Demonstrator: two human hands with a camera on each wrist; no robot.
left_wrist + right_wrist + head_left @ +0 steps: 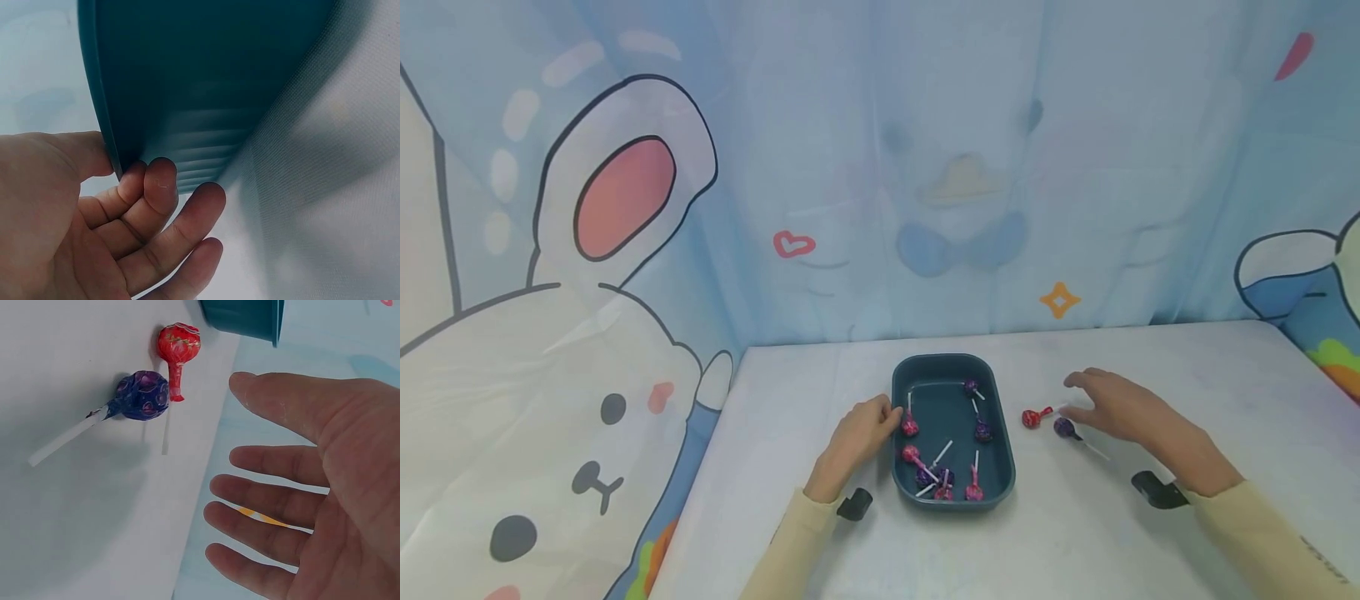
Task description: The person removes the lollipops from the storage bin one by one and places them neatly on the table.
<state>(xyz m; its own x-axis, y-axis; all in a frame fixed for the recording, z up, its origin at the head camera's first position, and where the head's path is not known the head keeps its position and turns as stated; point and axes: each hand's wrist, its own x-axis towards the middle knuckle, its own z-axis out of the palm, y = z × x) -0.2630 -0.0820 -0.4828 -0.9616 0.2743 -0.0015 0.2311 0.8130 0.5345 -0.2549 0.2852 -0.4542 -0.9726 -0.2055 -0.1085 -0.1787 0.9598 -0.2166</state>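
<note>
Pale sleeves (797, 533) reach in from the near side; beyond them, a teal tray (943, 417)

At left, the left hand (859, 429) has its grip clamped on the tray's left rim. Inside, a pink lollipop (910, 427) lies at left, pink and purple lollipops (944, 477) bunch at the near end, and two purple lollipops (982, 431) lie at far right. Farther right, on the white counter (1060, 525), a red lollipop (1032, 418) sits close to a dark purple lollipop (1063, 427). Beside them, the right hand (1120, 408) has its grip apart, fingers spread.
</note>
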